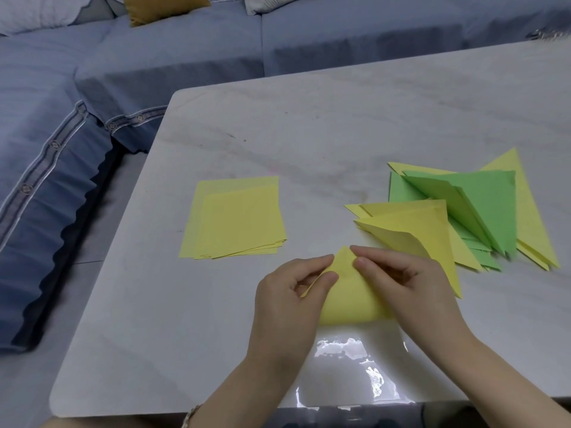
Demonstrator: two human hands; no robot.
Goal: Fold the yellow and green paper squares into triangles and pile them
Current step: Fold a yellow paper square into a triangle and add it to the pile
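Note:
A yellow paper sheet [349,299] lies bent over on itself near the table's front, its far corners brought together in a point and its near fold still rounded. My left hand [292,301] pinches the sheet's left side near that point. My right hand [411,288] pinches the right side, fingertips at the tip. To the left lies a stack of flat yellow squares [238,217]. On the right sits a loose pile of folded yellow and green triangles [463,217], some standing half open.
The pale marble table [309,125] has a glossy glare patch by its front edge. A blue sofa [92,72] wraps round the far and left sides, with a mustard cushion [160,7] on it.

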